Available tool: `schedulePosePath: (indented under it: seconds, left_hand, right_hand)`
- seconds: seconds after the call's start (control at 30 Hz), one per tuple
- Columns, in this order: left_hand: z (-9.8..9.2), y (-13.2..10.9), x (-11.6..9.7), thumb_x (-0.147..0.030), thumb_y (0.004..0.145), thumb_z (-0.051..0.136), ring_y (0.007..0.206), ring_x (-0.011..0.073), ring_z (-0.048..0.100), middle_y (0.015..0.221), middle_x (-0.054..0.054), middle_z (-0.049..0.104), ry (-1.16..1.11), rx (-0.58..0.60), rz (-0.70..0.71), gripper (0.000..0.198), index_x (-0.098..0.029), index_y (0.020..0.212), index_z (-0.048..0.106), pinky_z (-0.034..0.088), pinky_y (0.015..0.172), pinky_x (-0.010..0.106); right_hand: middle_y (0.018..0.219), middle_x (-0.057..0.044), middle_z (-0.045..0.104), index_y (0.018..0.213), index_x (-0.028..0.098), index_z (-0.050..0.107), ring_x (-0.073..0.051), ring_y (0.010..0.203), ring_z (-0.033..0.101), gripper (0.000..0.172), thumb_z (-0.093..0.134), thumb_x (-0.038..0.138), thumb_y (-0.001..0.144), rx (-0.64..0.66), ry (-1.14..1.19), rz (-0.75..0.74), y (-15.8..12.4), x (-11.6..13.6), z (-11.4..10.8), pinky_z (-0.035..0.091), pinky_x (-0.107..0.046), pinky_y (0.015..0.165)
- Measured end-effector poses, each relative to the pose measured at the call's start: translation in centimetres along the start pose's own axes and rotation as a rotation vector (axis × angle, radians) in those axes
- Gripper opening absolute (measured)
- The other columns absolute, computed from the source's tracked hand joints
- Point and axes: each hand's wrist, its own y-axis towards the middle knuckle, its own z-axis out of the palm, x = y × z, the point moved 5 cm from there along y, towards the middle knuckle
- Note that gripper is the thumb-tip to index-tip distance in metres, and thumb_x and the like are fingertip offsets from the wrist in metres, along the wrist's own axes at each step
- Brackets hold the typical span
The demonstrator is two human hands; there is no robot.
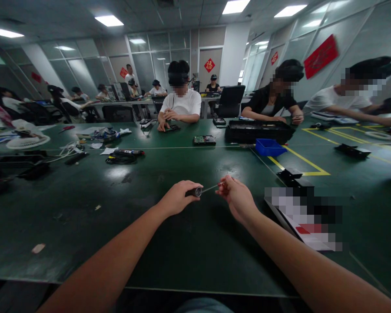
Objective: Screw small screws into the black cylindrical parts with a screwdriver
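My left hand (179, 198) is closed round a small dark screwdriver handle (195, 191), held just above the green table (169, 243). A thin metal shaft (210, 188) runs from the handle to the right. My right hand (236, 195) pinches the far end of that shaft with its fingertips. Both hands hover over the table's middle, a short gap between them.
A blurred flat object (304, 217) lies right of my right hand. Further off sit a blue bin (269, 148), a black tray (259, 130), a circuit board (204, 140), coiled cables (122, 157) and a white fan (26, 139). Other people sit along the far and right sides.
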Motion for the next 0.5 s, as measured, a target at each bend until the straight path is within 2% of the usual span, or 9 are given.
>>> schedulePosePath:
  seconds: [0.07, 0.2, 0.37, 0.5]
  left_hand:
    - [0.1, 0.0, 0.4, -0.019, 0.086, 0.071, 0.113, 0.0246, 0.061, 0.119, 0.006, 0.069, 0.049, 0.006, -0.017, 0.036, -0.023, 0.122, 0.069, 0.043, 0.103, 0.042]
    - [0.1, 0.0, 0.7, -0.022, 0.087, 0.07, 0.11, 0.0251, 0.061, 0.116, 0.006, 0.069, 0.077, 0.013, -0.066, 0.035, -0.023, 0.122, 0.069, 0.044, 0.1, 0.041]
    - [0.0, -0.1, 0.3, -0.027, 0.09, 0.068, 0.107, 0.0253, 0.061, 0.114, 0.005, 0.07, 0.053, -0.002, -0.094, 0.032, -0.024, 0.122, 0.069, 0.044, 0.098, 0.041]
    - [-0.1, -0.1, 0.1, -0.028, 0.09, 0.068, 0.108, 0.0251, 0.062, 0.115, 0.004, 0.071, 0.035, -0.006, -0.089, 0.031, -0.024, 0.121, 0.069, 0.044, 0.098, 0.04]
  right_hand:
    - [0.068, -0.003, 0.06, 0.079, 0.024, 0.061, -0.02, 0.062, 0.06, 0.03, 0.059, 0.053, 0.087, -0.038, -0.03, 0.012, 0.1, -0.1, -0.3, 0.059, -0.041, 0.067]
    - [0.079, -0.004, 0.066, 0.087, 0.023, 0.063, -0.02, 0.071, 0.062, 0.028, 0.059, 0.05, 0.09, -0.099, -0.11, -0.098, -0.3, 0.9, -0.5, 0.055, -0.037, 0.069]
    - [0.083, -0.004, 0.066, 0.094, 0.021, 0.063, -0.019, 0.076, 0.062, 0.03, 0.056, 0.05, 0.093, -0.002, -0.245, -0.2, -1.0, 1.8, 0.2, 0.052, -0.036, 0.075]
    - [0.082, -0.003, 0.067, 0.095, 0.02, 0.064, -0.019, 0.075, 0.062, 0.031, 0.056, 0.05, 0.093, 0.019, -0.273, -0.224, -1.0, 1.8, 0.4, 0.051, -0.036, 0.075]
